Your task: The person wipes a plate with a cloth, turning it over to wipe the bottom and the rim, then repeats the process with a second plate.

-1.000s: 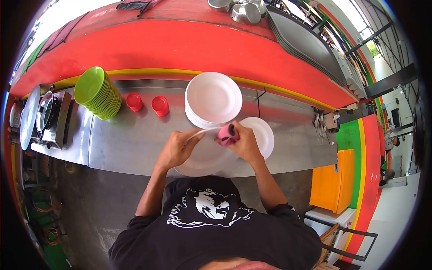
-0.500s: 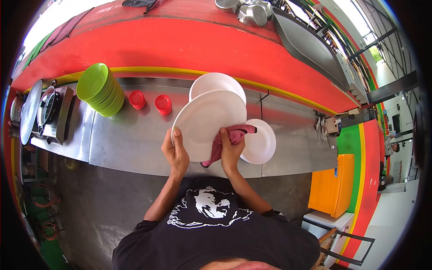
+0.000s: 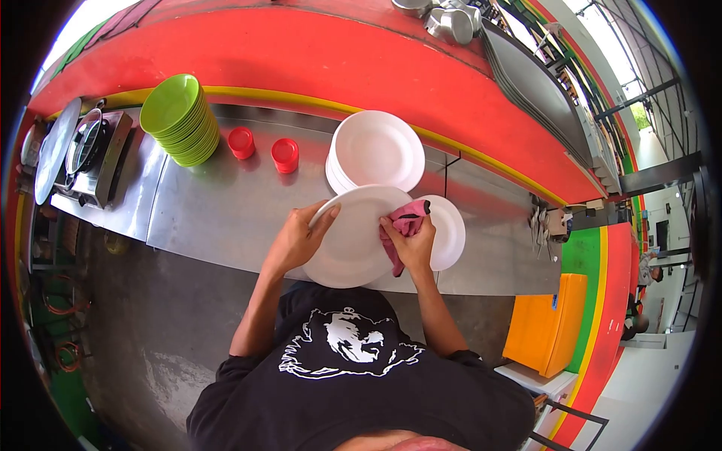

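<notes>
A white plate (image 3: 352,244) is held up in front of the black shirt, above the front edge of the steel counter. My left hand (image 3: 301,237) grips its upper left rim, thumb on the face and fingers behind. My right hand (image 3: 410,244) is closed on a pink cloth (image 3: 407,220) with dark edging, pressed against the plate's right side. Behind the held plate stands a stack of white plates (image 3: 377,152). Another white plate (image 3: 449,234) lies on the counter just right of my right hand, partly covered by it.
On the steel counter (image 3: 226,207) stand stacked green bowls (image 3: 171,105), two red containers (image 3: 241,143) (image 3: 285,155) and a stove (image 3: 113,169) at the left. Utensils (image 3: 539,225) lie at the right. Dark trays (image 3: 526,83) and metal pots (image 3: 453,24) sit on the red ledge.
The held plate has come down and nearer the body, uncovering more of the plate stack. My right hand with the cloth has shifted slightly right. The camera view has shifted too.
</notes>
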### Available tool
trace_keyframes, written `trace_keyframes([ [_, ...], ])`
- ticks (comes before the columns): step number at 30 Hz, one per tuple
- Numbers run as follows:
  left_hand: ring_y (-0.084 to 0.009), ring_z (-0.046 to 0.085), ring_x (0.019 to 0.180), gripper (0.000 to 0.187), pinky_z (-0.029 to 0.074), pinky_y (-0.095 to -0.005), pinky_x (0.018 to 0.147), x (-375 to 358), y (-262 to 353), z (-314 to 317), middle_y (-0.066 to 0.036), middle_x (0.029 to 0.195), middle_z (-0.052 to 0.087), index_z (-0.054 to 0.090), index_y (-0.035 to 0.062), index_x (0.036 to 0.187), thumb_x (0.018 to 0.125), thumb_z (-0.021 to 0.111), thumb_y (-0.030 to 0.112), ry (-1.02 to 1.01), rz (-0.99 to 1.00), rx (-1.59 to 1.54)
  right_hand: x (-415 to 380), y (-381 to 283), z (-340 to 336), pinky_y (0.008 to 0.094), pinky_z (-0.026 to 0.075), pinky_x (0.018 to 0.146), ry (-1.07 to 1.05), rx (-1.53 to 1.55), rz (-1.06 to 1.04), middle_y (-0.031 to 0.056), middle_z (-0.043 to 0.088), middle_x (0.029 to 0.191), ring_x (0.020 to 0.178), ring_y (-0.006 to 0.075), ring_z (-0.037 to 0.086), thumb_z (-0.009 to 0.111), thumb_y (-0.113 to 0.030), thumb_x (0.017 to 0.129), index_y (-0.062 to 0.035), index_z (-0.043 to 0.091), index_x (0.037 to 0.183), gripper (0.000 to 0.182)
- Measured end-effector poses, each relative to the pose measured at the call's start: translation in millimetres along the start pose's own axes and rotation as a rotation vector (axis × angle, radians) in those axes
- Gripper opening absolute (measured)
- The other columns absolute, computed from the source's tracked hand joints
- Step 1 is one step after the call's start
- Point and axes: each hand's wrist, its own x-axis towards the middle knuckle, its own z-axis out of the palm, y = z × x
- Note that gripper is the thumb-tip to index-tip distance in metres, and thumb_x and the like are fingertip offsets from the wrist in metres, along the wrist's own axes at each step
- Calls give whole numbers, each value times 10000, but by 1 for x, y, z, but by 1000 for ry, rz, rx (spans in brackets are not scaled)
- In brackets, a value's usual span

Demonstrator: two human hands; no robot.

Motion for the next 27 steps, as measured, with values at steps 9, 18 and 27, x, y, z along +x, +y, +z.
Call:
trace_keyframes([
  [9, -119, 415, 568, 320, 391, -349, 531, -11, -2, 15, -124, 590, 512, 684, -45, 1085, 1023, 585, 254, 43, 45, 36, 15, -11, -12, 335, 551, 653, -148, -70, -94, 102, 721, 786, 703, 212, 709, 916, -260, 691, -13, 618, 902, 441],
  [18, -29, 346, 671, 473, 292, -241, 566, 14, -30, 73, 88, 720, 430, 655, -11, 945, 1052, 519, 429, 673, 61, -513, -37, -18, 50, 261, 466, 762, 330, 504, 202, 27, 624, 894, 827, 90, 564, 713, -154, 936, -7, 587, 1016, 210],
  [27, -51, 490, 809, 340, 416, -231, 716, 15, 0, 77, 40, 858, 584, 629, -8, 1120, 1042, 573, 318, 492, 150, -396, -3, 28, -13, 284, 484, 728, 163, 396, 48, 41, 648, 847, 771, 123, 599, 773, -143, 883, -20, 583, 982, 247],
])
